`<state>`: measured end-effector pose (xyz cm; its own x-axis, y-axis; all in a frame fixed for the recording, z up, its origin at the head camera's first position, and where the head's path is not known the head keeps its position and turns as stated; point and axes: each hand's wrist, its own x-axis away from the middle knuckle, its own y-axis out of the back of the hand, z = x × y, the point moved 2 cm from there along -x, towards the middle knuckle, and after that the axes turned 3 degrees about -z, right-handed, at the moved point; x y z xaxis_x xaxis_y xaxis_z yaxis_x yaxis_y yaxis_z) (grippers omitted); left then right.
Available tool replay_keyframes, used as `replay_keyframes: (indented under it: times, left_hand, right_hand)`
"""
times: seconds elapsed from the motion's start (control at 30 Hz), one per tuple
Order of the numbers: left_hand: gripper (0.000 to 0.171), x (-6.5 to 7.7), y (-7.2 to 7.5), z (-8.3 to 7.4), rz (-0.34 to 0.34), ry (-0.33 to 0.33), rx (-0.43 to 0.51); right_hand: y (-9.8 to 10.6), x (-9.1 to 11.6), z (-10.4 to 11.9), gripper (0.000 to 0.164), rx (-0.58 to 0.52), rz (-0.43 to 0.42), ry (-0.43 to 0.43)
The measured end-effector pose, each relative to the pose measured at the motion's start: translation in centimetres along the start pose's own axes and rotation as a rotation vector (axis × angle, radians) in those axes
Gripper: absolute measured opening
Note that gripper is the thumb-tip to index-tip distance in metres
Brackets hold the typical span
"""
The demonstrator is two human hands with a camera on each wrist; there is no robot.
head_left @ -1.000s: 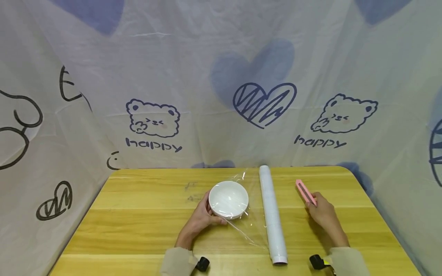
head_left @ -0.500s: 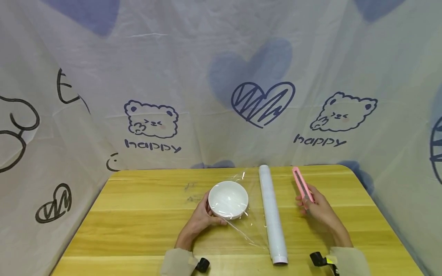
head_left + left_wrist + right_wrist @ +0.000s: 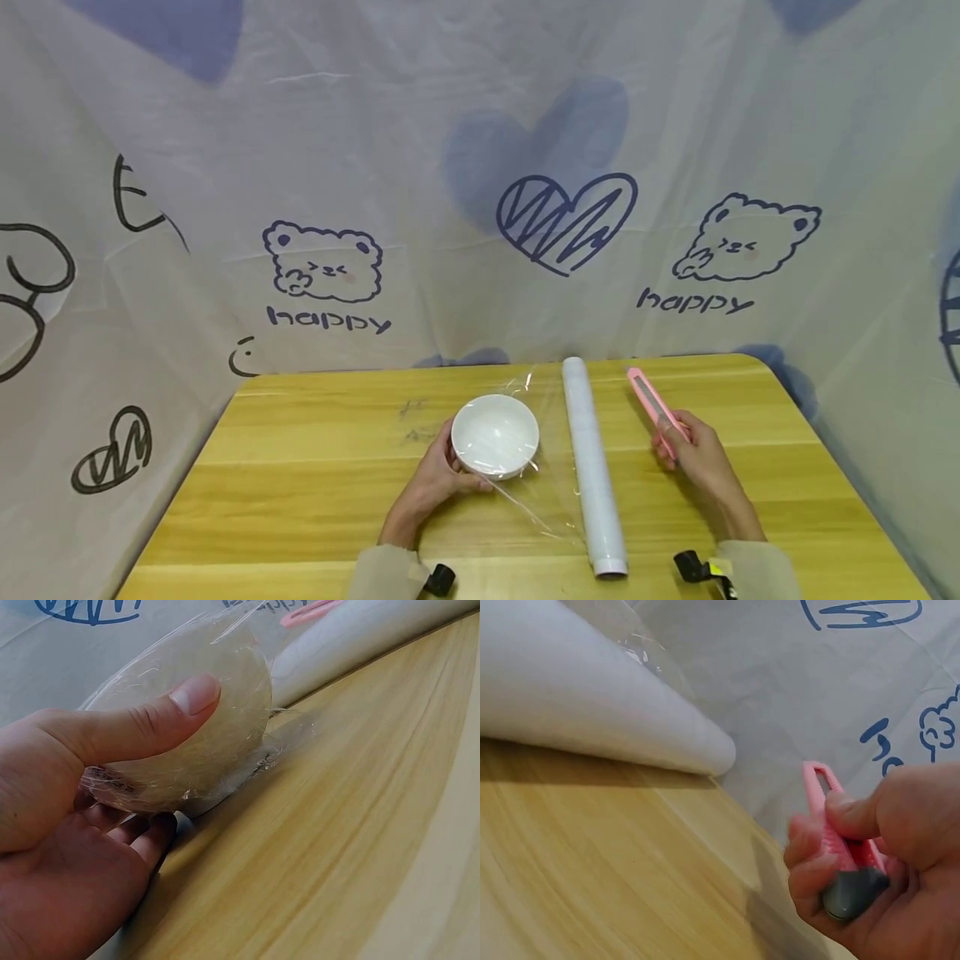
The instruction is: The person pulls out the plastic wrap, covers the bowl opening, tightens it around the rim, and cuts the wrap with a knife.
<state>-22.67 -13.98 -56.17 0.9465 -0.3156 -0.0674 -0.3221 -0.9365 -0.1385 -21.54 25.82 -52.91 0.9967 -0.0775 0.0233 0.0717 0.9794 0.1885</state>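
A white bowl (image 3: 495, 435) stands near the middle of the table, with clear plastic wrap (image 3: 551, 483) stretched over it. My left hand (image 3: 437, 483) grips the bowl from its left side, the thumb lying over the film and the other fingers low against the wall. Toward the right, the film runs to a long white roll of cling film (image 3: 592, 467). Beyond that roll, my right hand (image 3: 701, 454) holds a pink utility knife (image 3: 654, 407) above the table. Its head points up and away, and my thumb presses along its body. In the right wrist view, its grey end (image 3: 855, 894) sticks out below the fingers.
The wooden table (image 3: 300, 492) has its far edge against a light curtain (image 3: 450, 308) printed with hearts and bears. Faint dark marks (image 3: 416, 432) show on the wood left of the bowl. A black wrist camera (image 3: 440, 577) sits at the left sleeve.
My right hand has lifted the utility knife and changed its grip, and the knife's head has swung left toward the roll. The left hand and the bowl stay in place.
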Motion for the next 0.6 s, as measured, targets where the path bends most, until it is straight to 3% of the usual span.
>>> replay_keyframes:
  times: [0.23, 0.6]
  left_hand:
    - [0.123, 0.01, 0.02, -0.25, 0.009, 0.002, -0.004]
    - [0.121, -0.02, 0.12, 0.1, 0.011, -0.018, -0.011]
  right_hand:
    - [0.11, 0.09, -0.14, 0.049, 0.067, -0.062, -0.088]
    - [-0.18, 0.28, -0.46, 0.054, 0.17, -0.098, -0.125]
